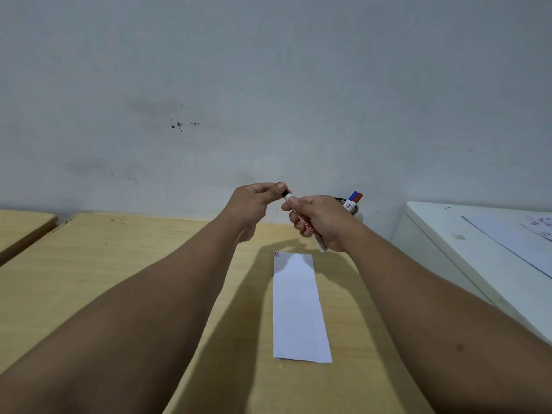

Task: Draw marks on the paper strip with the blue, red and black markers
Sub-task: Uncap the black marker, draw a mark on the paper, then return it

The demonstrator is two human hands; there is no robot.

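A white paper strip (298,306) lies lengthwise on the wooden table (104,264), with small red and blue marks at its far left corner. Above its far end, my right hand (321,218) grips the white barrel of the black marker (307,225). My left hand (254,201) pinches the marker's black cap (283,191) at the tip end; whether the cap is on or just off is hard to tell. The blue marker (353,196) and the red marker (358,198) stand in a dark holder (349,206) behind my right hand.
A stained grey wall (268,100) rises right behind the table. A white cabinet top (478,243) with sheets of paper stands at the right. A second wooden table (21,225) adjoins at the far left.
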